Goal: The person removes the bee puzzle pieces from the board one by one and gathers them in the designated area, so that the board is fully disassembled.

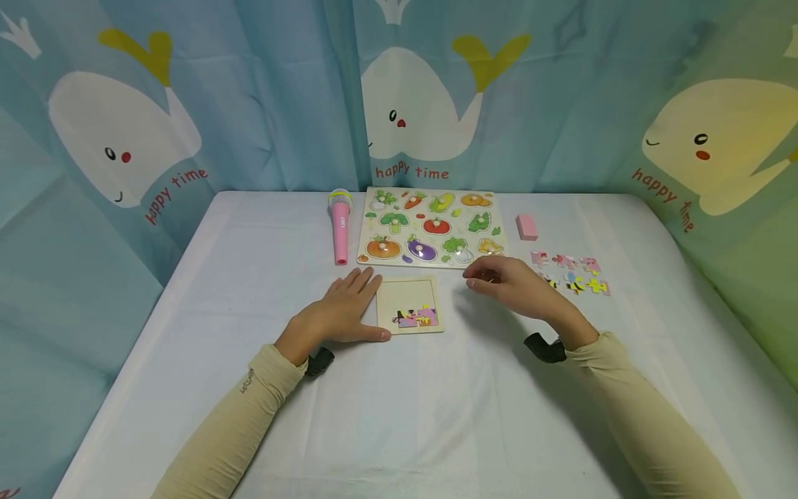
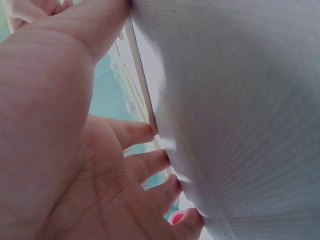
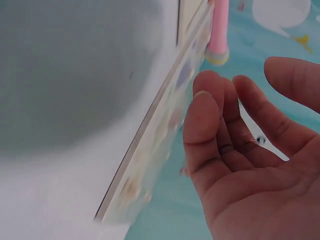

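Note:
A small square wooden puzzle tray (image 1: 405, 294) lies on the table with a few joined pieces (image 1: 416, 317) in its lower part. My left hand (image 1: 339, 312) rests at the tray's left side, fingers spread and the thumb at its lower left corner. In the left wrist view, fingertips (image 2: 145, 132) touch the table along the tray's edge. To the right of the tray, my right hand (image 1: 514, 285) hovers with loosely bent fingers. The right wrist view shows nothing between its thumb and fingers (image 3: 202, 117). Several loose jigsaw pieces (image 1: 566, 262) lie beyond it, partly hidden by the hand.
Behind the tray lies a vegetable peg board (image 1: 405, 223). A pink toy microphone (image 1: 340, 232) is to its left and a pink block (image 1: 526, 227) to its right. A blue whale-print curtain (image 1: 280, 104) hangs behind the white table (image 1: 399, 430).

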A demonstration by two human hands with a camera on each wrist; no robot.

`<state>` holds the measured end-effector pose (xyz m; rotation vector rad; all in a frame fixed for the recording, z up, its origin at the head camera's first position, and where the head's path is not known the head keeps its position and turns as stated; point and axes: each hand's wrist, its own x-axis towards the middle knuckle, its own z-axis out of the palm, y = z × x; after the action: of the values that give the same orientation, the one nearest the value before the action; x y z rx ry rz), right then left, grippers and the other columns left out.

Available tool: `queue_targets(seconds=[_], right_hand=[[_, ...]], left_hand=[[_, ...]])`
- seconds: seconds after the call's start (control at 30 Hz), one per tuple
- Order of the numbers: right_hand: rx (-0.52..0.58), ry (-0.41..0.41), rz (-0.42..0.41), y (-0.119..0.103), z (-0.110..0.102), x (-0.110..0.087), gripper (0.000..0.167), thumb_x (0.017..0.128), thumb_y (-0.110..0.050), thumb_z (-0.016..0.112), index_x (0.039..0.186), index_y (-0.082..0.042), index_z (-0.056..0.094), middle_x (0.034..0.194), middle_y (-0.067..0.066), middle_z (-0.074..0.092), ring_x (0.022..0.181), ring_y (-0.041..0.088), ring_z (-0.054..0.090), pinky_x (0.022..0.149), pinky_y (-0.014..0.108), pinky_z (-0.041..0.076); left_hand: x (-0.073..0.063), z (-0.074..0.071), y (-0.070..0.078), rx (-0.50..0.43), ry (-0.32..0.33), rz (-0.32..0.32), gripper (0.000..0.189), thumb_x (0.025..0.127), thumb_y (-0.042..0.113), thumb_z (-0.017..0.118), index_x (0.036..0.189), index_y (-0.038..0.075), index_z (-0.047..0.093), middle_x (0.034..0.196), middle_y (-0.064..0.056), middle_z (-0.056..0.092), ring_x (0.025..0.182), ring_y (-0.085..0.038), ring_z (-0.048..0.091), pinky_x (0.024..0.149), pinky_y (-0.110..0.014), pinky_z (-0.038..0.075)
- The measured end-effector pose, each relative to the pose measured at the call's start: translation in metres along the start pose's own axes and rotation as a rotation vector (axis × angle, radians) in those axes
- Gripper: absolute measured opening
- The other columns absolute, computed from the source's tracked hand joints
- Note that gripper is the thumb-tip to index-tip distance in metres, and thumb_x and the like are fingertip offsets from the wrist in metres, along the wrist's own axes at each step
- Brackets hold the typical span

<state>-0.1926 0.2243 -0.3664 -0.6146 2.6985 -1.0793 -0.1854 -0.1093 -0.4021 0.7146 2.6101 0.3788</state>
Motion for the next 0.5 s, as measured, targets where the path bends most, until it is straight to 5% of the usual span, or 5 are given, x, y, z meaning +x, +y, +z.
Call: queue_targets(seconds=[0.5], right_hand=[[-0.001,-0.118,-0.146,-0.028,0.044,0.028,0.016,0.099,-0.006,0.074,0.114,0.001,0.076,0.100,0.002,0.070,0.092,0.020,0.062,0.082,0.036,0.053]], left_hand=[[0.001,0.001,-0.003,0.006,0.002,0.001,0.113,0.096,0.062,0.073,0.172,0.006,0.014,0.179,-0.017,0.003,0.164,-0.035,-0.004,0.130,-0.055,0.005]])
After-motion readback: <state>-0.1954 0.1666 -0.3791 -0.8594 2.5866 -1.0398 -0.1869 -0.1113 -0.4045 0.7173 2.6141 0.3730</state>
